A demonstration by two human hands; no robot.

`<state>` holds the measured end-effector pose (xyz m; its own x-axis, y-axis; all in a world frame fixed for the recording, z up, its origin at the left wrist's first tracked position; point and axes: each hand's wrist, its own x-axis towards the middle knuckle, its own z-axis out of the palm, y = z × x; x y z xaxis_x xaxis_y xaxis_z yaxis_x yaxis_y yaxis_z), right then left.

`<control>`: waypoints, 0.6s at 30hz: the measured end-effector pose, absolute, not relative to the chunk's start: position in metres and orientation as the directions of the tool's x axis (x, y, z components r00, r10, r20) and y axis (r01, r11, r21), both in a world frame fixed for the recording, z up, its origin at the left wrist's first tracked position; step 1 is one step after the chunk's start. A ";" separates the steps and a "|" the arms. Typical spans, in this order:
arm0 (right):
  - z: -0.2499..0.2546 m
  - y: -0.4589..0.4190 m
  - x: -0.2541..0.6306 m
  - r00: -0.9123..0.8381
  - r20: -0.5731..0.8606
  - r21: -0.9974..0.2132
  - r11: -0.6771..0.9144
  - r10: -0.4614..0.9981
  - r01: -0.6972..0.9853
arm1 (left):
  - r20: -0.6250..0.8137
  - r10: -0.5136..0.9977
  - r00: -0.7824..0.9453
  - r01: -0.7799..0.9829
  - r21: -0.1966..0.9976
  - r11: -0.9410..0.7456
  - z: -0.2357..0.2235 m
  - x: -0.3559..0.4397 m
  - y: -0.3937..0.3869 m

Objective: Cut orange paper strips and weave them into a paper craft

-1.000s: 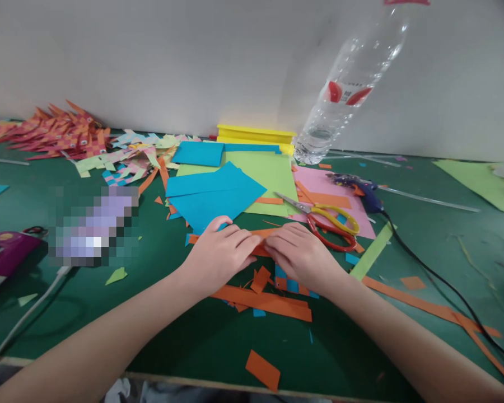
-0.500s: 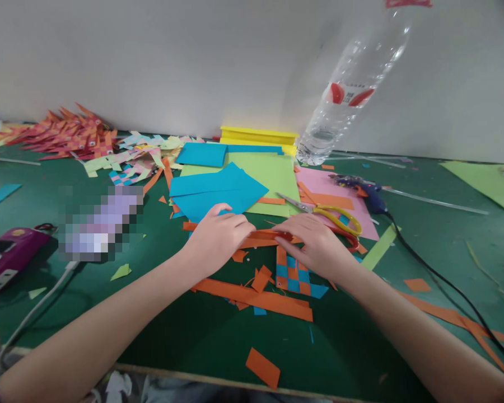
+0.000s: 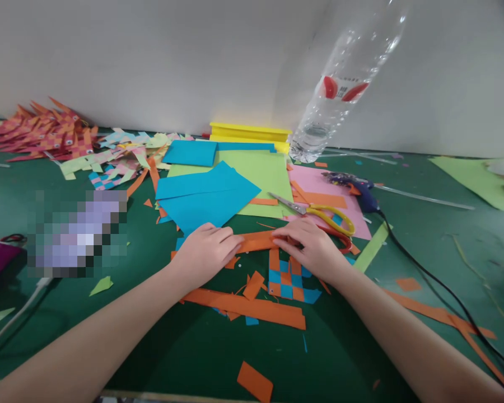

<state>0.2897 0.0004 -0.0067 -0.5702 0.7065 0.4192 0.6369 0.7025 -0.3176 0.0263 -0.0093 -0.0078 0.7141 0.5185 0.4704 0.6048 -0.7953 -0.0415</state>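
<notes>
An orange paper strip [image 3: 258,241] stretches between my two hands just above the green table. My left hand [image 3: 210,249] grips its left end, fingers closed over the paper. At the other end my right hand [image 3: 304,243] pinches it between thumb and fingers. Below the right hand lies a woven blue-and-orange paper fish [image 3: 286,277]. Scissors with yellow and red handles [image 3: 330,217] rest just beyond that hand. A longer orange strip [image 3: 243,308] and small orange scraps [image 3: 254,285] lie nearer to me.
Blue sheets [image 3: 205,193] and a green sheet [image 3: 273,173] lie ahead. A glue gun [image 3: 359,190] sits on pink paper at right, its black cord trailing. A clear bottle [image 3: 331,95] stands behind. Finished paper pieces [image 3: 46,134] and a blurred phone-like object [image 3: 82,232] are at left.
The strip between my hands now shows its flat, wide face, where before it looked narrower and edge-on. The whole view has shifted slightly, so things appear further left.
</notes>
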 end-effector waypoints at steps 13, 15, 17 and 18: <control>-0.008 -0.001 0.290 -0.501 0.459 -0.313 0.661 0.734 0.682 | 0.447 0.599 0.664 0.663 0.019 -0.749 -0.008 0.012 0.002; -0.006 0.001 0.293 -0.491 0.518 -0.247 0.671 0.701 0.699 | 0.447 0.621 0.644 0.688 0.017 -0.725 -0.006 0.010 0.002; -0.003 0.003 0.299 -0.470 0.572 -0.167 0.657 0.672 0.735 | 0.469 0.639 0.610 0.720 0.009 -0.694 -0.005 0.009 0.001; -0.001 0.004 0.303 -0.463 0.581 -0.132 0.639 0.670 0.758 | 0.488 0.642 0.592 0.732 0.007 -0.681 -0.004 0.008 0.001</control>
<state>0.3026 0.0040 -0.0012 -0.4633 0.6696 0.5806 0.7582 0.6386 -0.1316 0.0082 0.0007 -0.0037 0.5918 0.6418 0.4876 0.7324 -0.6808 0.0072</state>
